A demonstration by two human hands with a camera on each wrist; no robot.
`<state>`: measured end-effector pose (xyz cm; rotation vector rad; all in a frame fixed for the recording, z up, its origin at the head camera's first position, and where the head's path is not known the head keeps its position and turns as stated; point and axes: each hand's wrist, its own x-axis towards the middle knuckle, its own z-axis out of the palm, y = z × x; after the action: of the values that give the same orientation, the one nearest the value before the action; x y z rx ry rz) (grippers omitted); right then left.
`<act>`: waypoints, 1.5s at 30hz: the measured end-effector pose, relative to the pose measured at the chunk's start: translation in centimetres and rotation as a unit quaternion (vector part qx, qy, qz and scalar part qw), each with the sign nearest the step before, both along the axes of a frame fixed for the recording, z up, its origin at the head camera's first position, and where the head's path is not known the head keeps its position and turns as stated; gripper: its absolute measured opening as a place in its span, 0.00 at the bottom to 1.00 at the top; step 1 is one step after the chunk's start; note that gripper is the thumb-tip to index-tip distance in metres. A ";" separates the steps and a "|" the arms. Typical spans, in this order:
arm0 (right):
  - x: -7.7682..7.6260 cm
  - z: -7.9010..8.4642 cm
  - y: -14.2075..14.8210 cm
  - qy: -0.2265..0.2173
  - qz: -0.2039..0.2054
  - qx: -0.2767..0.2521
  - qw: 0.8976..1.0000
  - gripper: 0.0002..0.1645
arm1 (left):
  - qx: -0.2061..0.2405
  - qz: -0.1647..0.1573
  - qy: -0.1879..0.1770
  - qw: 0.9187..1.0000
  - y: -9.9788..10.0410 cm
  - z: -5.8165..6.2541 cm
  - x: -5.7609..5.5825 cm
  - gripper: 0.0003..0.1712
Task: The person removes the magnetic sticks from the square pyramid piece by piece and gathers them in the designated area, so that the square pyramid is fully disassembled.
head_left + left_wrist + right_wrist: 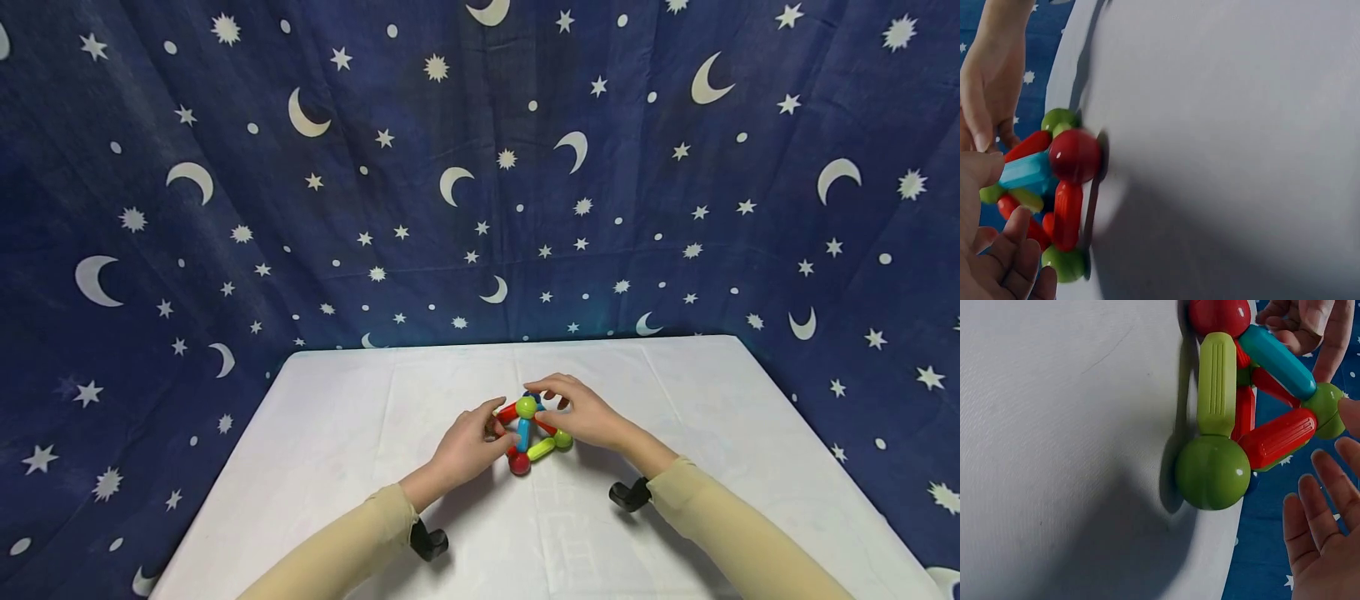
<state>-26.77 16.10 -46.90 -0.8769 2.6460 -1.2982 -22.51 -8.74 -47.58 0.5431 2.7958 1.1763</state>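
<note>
A frame of magnetic rods and balls stands on the table, peaking in a lime green ball. From that ball a blue rod slants down to a red ball. A lime rod links the red ball to another green ball at the base. My left hand is at the frame's left side, thumb right at the blue rod, other fingers loosely bent. On the right, my right hand has its thumb at the top green ball, its fingers spread behind the frame. A dark blue ball is partly hidden there.
A white cloth covers the table. Behind it hangs a dark blue curtain with moons and stars. Black wrist-worn camera mounts stick out below both sleeves.
</note>
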 end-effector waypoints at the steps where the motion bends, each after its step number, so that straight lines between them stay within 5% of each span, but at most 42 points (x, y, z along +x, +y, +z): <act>1: 0.0 0.0 -0.1 -0.002 0.002 -0.004 1.000 0.26 | 0.003 0.000 -0.003 1.000 0.2 -0.1 0.1 0.38; 12: -0.3 -0.4 -0.6 -0.041 -0.012 -0.004 0.999 0.25 | 0.014 0.024 0.000 1.000 1.5 -0.9 0.5 0.35; 18: -0.1 -0.6 -1.2 -0.043 -0.021 -0.021 0.999 0.20 | 0.015 0.009 0.017 1.000 1.0 -1.3 -0.4 0.34; 25: 0.3 -1.4 -2.3 -0.049 -0.036 -0.041 0.997 0.19 | 0.079 -0.033 -0.043 0.995 -0.8 -1.6 -2.4 0.29; 32: 0.3 -1.7 -2.6 -0.046 -0.041 -0.041 0.997 0.21 | 0.148 -0.060 -0.070 0.985 -1.5 -1.9 -3.0 0.16; 45: 0.4 -2.1 -2.5 -0.056 -0.037 -0.051 0.996 0.23 | 0.197 -0.037 -0.090 0.976 -1.6 -2.9 -2.7 0.11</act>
<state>-26.38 13.57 -48.96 -0.7005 2.5692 -1.4641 -25.16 -10.36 -50.51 0.5263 2.3787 1.6801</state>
